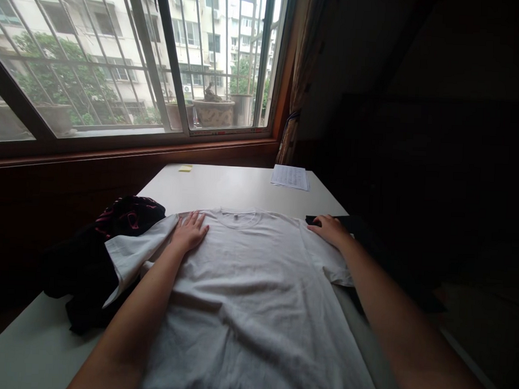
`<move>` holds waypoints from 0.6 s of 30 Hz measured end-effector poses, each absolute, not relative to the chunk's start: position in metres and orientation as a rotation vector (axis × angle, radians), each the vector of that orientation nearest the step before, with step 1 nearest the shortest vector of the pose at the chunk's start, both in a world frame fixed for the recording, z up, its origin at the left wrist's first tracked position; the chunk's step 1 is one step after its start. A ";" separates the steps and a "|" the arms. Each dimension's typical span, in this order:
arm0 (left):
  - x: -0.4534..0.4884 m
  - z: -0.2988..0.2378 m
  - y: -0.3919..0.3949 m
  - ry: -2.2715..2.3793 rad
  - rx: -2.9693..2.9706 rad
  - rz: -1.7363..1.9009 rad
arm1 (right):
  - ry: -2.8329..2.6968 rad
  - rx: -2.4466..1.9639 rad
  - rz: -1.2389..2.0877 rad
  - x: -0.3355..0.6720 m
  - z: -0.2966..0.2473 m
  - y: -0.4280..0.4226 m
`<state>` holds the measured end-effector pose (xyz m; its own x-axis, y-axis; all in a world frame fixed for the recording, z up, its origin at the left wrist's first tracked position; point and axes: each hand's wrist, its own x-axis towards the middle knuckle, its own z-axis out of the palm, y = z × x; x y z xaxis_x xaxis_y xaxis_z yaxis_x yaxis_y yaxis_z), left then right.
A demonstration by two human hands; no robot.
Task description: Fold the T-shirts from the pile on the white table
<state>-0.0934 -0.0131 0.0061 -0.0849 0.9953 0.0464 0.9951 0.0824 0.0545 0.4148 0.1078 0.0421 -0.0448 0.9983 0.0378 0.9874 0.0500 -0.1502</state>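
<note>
A white T-shirt [255,297] lies spread flat on the white table [225,187], its collar pointing away from me. My left hand [190,230] rests flat on the shirt's left shoulder, fingers stretched out and apart. My right hand [330,227] lies on the shirt's right shoulder at the table's right edge, fingers extended and slightly curved down. Neither hand holds anything. The left sleeve drapes over a dark garment.
A black garment with pink print [107,239] is piled at the left of the shirt. A printed sheet of paper [290,177] and a yellow sticky note [185,168] lie at the table's far edge. A barred window [132,57] is behind; the right side is dark.
</note>
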 end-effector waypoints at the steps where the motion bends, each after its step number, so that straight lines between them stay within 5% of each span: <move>1: -0.094 0.006 -0.013 2.308 2.124 0.112 | -2.185 -2.076 0.215 0.423 0.043 0.109; 7: -0.095 0.005 -0.013 2.305 2.116 0.105 | -2.352 -2.029 0.496 0.451 0.051 0.109; 18: -0.095 0.002 -0.012 2.309 2.129 0.121 | -2.298 -2.103 -0.323 0.444 0.060 0.098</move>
